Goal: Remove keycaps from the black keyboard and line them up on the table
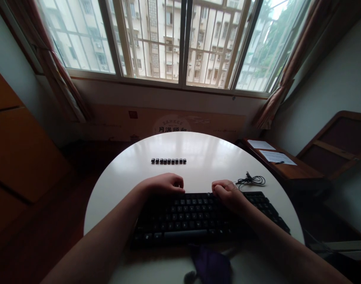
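A black keyboard (186, 216) lies across the near part of the round white table (133, 152). My left hand (168, 184) rests at its far edge, left of centre, with fingers curled in; whatever may be inside them is hidden. My right hand (227, 191) is closed over the far edge, right of centre. A thin wire loop (235, 183) sticks out beside its fingers. Beyond the keyboard, several small black keycaps (169, 161) stand in a straight row. A bundled black cable (251, 180) lies to the right of my right hand.
Close to me at the table's near side is a blurred dark purple item (212, 265) beside a dark coiled thing (190, 277). A wooden side table (304, 172) with papers (277, 157) and a pen (279, 162) stands right. Barred windows (156, 43) lie ahead.
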Tool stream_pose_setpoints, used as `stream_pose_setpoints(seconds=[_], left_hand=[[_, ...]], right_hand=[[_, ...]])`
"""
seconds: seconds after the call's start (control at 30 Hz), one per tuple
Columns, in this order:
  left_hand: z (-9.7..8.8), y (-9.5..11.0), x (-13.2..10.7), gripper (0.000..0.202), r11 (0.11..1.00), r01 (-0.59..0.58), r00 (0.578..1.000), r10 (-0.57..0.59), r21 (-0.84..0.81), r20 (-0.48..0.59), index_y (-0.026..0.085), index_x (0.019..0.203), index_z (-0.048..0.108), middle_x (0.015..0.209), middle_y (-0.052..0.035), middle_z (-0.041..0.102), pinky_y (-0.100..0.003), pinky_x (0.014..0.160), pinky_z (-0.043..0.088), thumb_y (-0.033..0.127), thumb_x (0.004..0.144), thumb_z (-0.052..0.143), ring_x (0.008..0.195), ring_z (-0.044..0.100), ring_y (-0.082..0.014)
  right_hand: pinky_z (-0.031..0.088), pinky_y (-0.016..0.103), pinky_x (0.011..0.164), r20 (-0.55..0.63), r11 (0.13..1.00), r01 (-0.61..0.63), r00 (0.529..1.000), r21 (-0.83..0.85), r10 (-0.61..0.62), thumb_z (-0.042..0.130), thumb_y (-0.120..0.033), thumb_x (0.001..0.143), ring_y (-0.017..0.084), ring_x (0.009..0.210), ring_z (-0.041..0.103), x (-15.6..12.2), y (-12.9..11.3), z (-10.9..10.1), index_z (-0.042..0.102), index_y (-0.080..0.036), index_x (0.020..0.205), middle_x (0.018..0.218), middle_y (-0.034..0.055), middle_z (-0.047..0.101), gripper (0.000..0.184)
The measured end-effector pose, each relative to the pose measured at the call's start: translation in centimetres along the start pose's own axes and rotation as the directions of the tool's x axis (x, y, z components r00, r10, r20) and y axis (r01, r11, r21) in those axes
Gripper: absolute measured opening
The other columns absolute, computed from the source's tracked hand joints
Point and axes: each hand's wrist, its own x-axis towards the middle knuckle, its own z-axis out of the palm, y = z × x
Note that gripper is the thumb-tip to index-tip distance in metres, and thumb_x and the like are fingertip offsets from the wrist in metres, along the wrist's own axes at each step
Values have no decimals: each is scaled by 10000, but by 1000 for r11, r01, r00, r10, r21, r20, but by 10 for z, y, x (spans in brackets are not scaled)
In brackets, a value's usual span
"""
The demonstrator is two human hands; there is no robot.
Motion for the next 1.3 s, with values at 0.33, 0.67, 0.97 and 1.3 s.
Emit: stream_pose_setpoints(seconds=[0.33, 0.67, 0.97, 1.3], left_hand=[[1, -1, 1, 318, 1000, -11, 1000, 11, 10, -9, 197, 935, 681, 943, -34, 698, -272, 684, 450, 483, 825, 596, 842, 617, -199], [1, -3, 1, 341, 1000, -12, 1000, 12, 28, -2, 202, 949, 677, 955, -36, 696, -279, 682, 448, 508, 823, 593, 840, 613, -198], [2, -5, 2, 322, 999, -30, 999, 31, 41, -22, 201, 943, 686, 955, -34, 702, -271, 667, 446, 486, 822, 595, 842, 623, -199], [7, 12, -3, 373, 987, 3, 995, 13, 158, -102, 223, 939, 695, 945, -43, 707, -283, 654, 424, 553, 863, 541, 816, 615, -208]], right_hand=[[186, 252, 458, -68, 962, -43, 996, 268, 63, 404, -319, 664, 92, 464, 281, 3, 1, 2, 433, -193, 502, 454, -33, 336, 208], [184, 244, 448, -84, 956, -43, 994, 290, 70, 420, -310, 667, 93, 459, 282, 3, -1, 1, 423, -194, 499, 447, -29, 333, 204], [119, 230, 421, -114, 879, -134, 972, 458, 207, 429, -319, 651, 77, 414, 222, 5, 2, -4, 387, -201, 516, 423, -48, 291, 184], [246, 242, 486, -121, 965, 131, 987, 228, -105, 415, -255, 736, 99, 512, 327, -2, 0, -1, 421, -183, 546, 512, -26, 357, 204]])
